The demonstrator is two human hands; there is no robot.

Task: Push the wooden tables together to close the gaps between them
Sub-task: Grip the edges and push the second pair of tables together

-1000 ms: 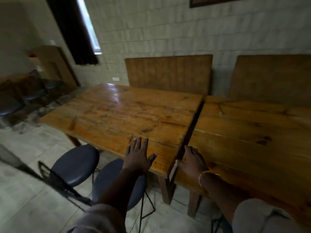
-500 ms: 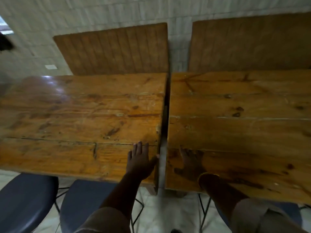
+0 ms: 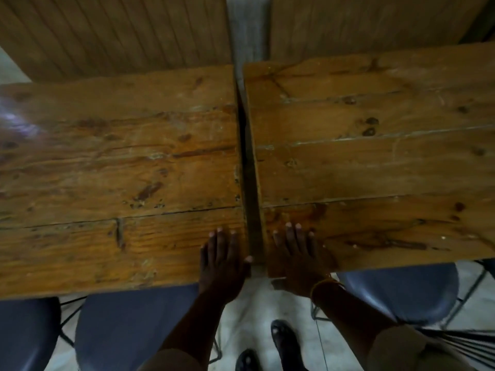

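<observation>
- While the gap (image 3: 247, 156) stays open, left hand (image 3: 221, 259) lies flat on left table (image 3: 120, 167), right hand (image 3: 297, 257) flat on right table (image 3: 375, 162); neither grasps anything.
- Left thumb overhangs the gap (pinch risk if tables close).
- Flat palms may slip on the wood.
- Stools (image 3: 134, 325) under the edges may snag legs.

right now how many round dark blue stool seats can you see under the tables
3: two round dark blue stool seats under the left wooden table, one under the right wooden table; others may be hidden.
</observation>
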